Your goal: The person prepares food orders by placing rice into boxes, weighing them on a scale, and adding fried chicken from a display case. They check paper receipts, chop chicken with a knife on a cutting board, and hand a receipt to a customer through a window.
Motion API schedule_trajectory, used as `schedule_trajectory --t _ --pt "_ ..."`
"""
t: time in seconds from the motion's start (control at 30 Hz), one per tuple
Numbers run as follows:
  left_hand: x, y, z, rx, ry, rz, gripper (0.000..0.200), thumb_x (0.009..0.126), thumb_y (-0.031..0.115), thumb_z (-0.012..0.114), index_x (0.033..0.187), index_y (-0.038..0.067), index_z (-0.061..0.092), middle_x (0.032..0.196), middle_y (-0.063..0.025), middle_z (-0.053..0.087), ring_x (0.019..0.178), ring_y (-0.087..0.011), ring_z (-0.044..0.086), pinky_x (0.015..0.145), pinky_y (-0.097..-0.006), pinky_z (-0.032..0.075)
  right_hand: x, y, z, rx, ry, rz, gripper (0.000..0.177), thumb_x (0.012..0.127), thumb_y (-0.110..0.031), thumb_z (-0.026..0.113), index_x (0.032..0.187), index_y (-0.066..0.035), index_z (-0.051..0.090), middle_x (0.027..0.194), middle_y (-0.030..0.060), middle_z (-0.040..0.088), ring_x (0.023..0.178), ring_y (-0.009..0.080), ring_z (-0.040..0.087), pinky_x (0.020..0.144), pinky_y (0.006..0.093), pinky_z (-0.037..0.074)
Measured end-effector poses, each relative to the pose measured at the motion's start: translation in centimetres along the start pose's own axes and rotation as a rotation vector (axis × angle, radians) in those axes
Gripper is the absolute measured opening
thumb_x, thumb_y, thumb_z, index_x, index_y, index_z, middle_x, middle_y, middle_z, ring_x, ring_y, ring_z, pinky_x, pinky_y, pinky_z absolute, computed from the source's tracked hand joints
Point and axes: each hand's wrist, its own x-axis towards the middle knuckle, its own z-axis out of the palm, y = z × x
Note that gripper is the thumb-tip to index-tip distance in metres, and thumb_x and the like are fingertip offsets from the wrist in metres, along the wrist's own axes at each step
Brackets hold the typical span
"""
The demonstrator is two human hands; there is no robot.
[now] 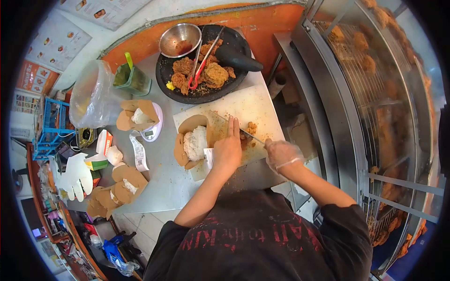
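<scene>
One white cutting board point(258, 104) carries a rice-filled box point(180, 149) at its left, leaving crumb-strewn room along its top edge. The left hand point(228, 151) has fingers nearly straight and together, any grip unclear; the gloved right hand point(284, 157) closes around a knife point(252, 135) slanting across the board, tip up-left, beside small fried pieces point(252, 127).

The right hand point(284, 157), in a clear glove, grips a knife point(254, 136) over the cutting board point(255, 103). The left hand point(228, 152) lays its fingers across the blade, beside a box point(179, 151) of rice point(194, 143).
</scene>
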Motion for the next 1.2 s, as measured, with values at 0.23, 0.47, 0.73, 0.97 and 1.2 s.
schedule_trajectory --t 0.23,0.47,0.73,0.97,1.2 --pt "0.5 0.2 0.3 0.046 -0.092 -0.092 0.077 0.076 0.002 0.052 0.146 -0.001 0.02 0.155 -0.0136 0.014 0.073 -0.0269 0.068 0.061 -0.0359 0.054 2.5 1.3 4.1 0.028 0.098 -0.086 0.017 0.083 -0.01 0.048 0.095 -0.003 0.057 0.08 0.0202 0.065 0.078 0.0359 0.065 0.067 0.047 0.052" --pt "0.9 -0.6 0.2 -0.086 0.035 -0.046 0.081 0.074 0.001 0.054 0.146 -0.001 0.017 0.156 -0.0123 0.009 0.075 -0.0316 0.066 0.064 -0.0389 0.053 1.9 0.8 0.6 0.037 0.139 -0.128 0.014 0.084 -0.007 0.049 0.094 -0.003 0.058 0.083 0.0207 0.066 0.081 0.0361 0.067 0.069 0.0453 0.053" --pt "-2.5 0.2 -1.8 -0.227 0.05 -0.122 0.083 0.073 -0.001 0.052 0.147 0.0 0.013 0.155 -0.0109 0.014 0.079 -0.0377 0.064 0.066 -0.0439 0.052 -1.8 -1.1 -0.5 0.1 0.121 -0.088 0.017 0.084 -0.01 0.048 0.095 -0.004 0.06 0.082 0.0201 0.066 0.079 0.0361 0.067 0.067 0.0461 0.053" --pt "-2.3 -0.2 -0.6 -0.181 0.064 -0.078 0.084 0.073 0.0 0.053 0.146 -0.004 0.013 0.155 -0.0178 0.01 0.074 -0.0352 0.065 0.063 -0.0432 0.052 1.1 0.5 1.2 -0.002 0.121 -0.161 0.017 0.084 -0.011 0.049 0.096 -0.005 0.06 0.085 0.0195 0.067 0.079 0.0356 0.067 0.067 0.0461 0.053" --pt "-1.9 -0.5 0.8 -0.063 0.015 -0.111 0.082 0.072 0.001 0.055 0.145 -0.005 0.018 0.152 -0.0234 0.016 0.073 -0.0337 0.067 0.063 -0.0407 0.054 1.4 0.0 0.5 -0.014 -0.036 -0.145 0.018 0.086 -0.011 0.048 0.098 -0.005 0.061 0.088 0.0188 0.067 0.082 0.0335 0.067 0.068 0.0446 0.053"
